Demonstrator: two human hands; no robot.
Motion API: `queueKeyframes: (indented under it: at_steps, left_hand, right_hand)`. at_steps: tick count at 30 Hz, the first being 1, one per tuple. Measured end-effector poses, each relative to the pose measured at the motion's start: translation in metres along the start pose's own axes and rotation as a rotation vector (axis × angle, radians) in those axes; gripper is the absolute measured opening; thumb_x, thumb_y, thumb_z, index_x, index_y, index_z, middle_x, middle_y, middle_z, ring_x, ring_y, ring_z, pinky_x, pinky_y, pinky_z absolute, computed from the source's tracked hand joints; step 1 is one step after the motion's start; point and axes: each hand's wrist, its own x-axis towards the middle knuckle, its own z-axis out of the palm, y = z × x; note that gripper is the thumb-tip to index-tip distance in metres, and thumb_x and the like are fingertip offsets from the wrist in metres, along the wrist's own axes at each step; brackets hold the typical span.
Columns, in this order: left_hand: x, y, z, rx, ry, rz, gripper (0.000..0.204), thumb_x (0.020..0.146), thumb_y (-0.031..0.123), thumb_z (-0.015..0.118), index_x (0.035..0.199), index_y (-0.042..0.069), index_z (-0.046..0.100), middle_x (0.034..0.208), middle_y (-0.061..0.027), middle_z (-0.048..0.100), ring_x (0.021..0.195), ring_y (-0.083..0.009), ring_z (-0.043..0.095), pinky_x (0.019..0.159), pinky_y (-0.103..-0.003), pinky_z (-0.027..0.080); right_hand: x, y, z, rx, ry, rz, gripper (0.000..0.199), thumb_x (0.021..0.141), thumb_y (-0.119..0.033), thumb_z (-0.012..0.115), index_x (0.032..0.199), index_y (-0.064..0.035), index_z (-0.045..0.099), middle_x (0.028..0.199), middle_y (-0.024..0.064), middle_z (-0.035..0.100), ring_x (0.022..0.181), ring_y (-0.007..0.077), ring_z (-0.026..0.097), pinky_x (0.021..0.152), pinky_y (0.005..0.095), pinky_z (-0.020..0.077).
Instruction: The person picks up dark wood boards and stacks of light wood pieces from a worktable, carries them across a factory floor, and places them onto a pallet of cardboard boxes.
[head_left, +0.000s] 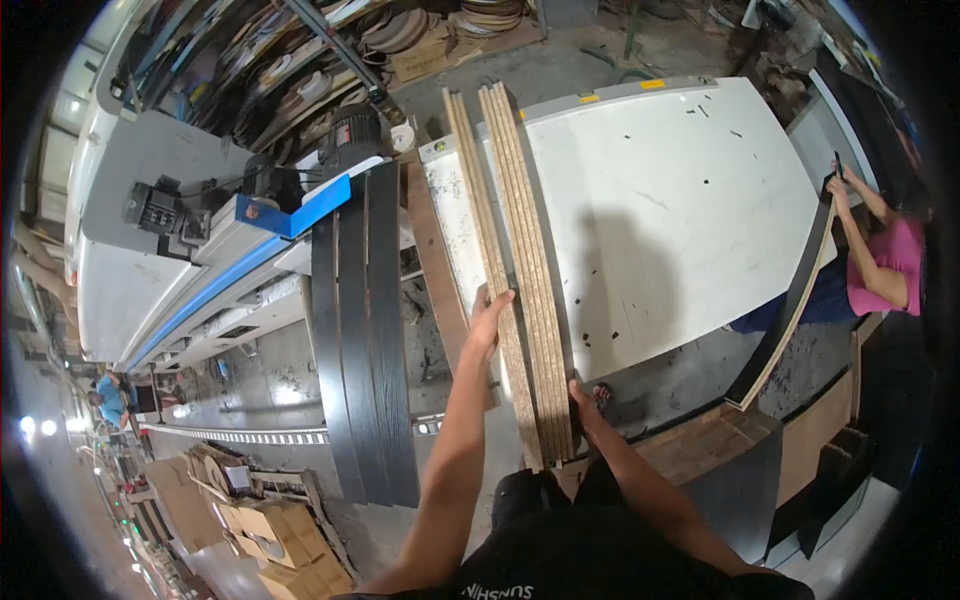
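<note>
Item: stack of long, narrow, tan particleboard strips (520,270) standing on edge, raw speckled cores showing. Left hand (488,318) is clasping its left face, right hand (583,400) gripping its near right end. White scuffed counter (680,200) is lying just right of both grips.

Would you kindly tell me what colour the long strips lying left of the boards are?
The strips are black with a faint wood grain, clearest in the head view.
</note>
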Motion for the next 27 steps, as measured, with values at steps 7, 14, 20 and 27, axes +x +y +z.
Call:
queueKeyframes:
  at_steps: [7,14,20,27]
  left_hand:
    - [-0.004,0.024,0.051,0.69,0.014,0.099,0.093,0.093,0.075,0.057,0.126,-0.012,0.065,0.111,-0.0326,0.069,0.104,-0.0446,0.068,0.097,-0.047,0.051]
    - [-0.007,0.088,0.12,0.953,0.278,0.166,0.145,0.064,0.074,0.085,0.158,-0.012,0.014,0.147,-0.0391,0.043,0.128,-0.0494,0.056,0.107,-0.052,0.049]
    - [0.02,0.097,0.111,1.082,0.368,0.063,0.15,0.061,0.062,0.091,0.165,0.008,-0.003,0.15,-0.0356,0.035,0.124,-0.0527,0.056,0.102,-0.056,0.051]
    - [0.041,0.054,0.205,1.145,0.284,0.248,0.138,0.062,0.053,0.087,0.167,0.013,0.007,0.142,-0.0354,0.048,0.118,-0.0518,0.061,0.102,-0.053,0.052]
  right_hand:
    - [-0.003,0.021,-0.024,0.032,-0.093,0.072,0.101,0.094,-0.08,0.049,0.159,-0.0039,0.037,0.161,0.0149,0.042,0.146,0.0306,0.038,0.12,0.0461,0.029]
    - [0.021,0.05,-0.059,0.099,0.059,0.05,0.095,0.09,-0.072,0.065,0.154,-0.0051,0.045,0.155,0.0116,0.049,0.141,0.0267,0.045,0.116,0.0445,0.0368]
    - [-0.004,0.063,-0.038,0.068,-0.197,0.215,0.107,0.081,-0.078,0.07,0.156,-0.0053,0.044,0.159,0.0152,0.047,0.147,0.0334,0.042,0.121,0.0546,0.0291]
    - [0.036,0.181,-0.118,0.468,-0.176,0.382,0.088,0.085,-0.071,0.071,0.15,-0.0134,0.054,0.145,0.0078,0.062,0.129,0.03,0.061,0.108,0.0524,0.0454]
